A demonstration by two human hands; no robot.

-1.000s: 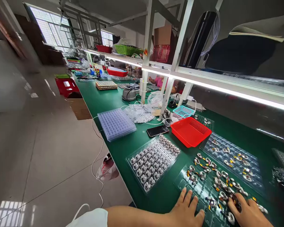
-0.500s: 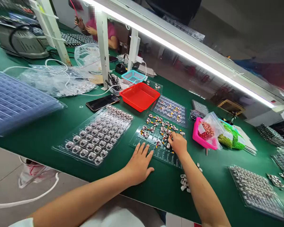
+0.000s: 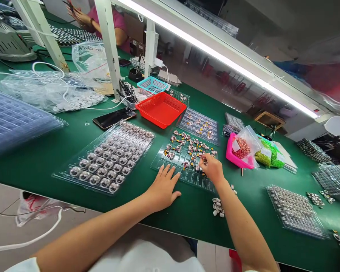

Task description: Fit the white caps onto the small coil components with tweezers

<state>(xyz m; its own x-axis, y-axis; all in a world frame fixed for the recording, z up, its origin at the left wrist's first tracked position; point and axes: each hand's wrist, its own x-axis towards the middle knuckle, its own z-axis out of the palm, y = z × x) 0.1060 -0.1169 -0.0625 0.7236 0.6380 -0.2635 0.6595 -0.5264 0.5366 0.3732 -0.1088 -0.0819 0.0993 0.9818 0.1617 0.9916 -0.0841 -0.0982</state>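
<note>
Right hand [image 3: 213, 170]: at small parts [image 3: 186, 164] on tray [image 3: 193, 177]. Left of it: left hand [image 3: 162, 193], second tray [image 3: 124, 138], phone [image 3: 113, 118]. Beyond, leftward: basket [image 3: 161, 112]. Right: tub [image 3: 239, 162], bag [image 3: 241, 146] inside.

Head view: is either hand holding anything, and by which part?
Left hand: nothing, palm down at the edge of the clear tray. Right hand: curled over small parts; whether one is held, or where, cannot be told.

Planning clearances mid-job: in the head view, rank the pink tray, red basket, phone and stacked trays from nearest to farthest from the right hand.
1. Pink tray, right of the right hand
2. Red basket, ahead-left
3. Phone, farther left
4. Stacked trays, far left edge
</note>
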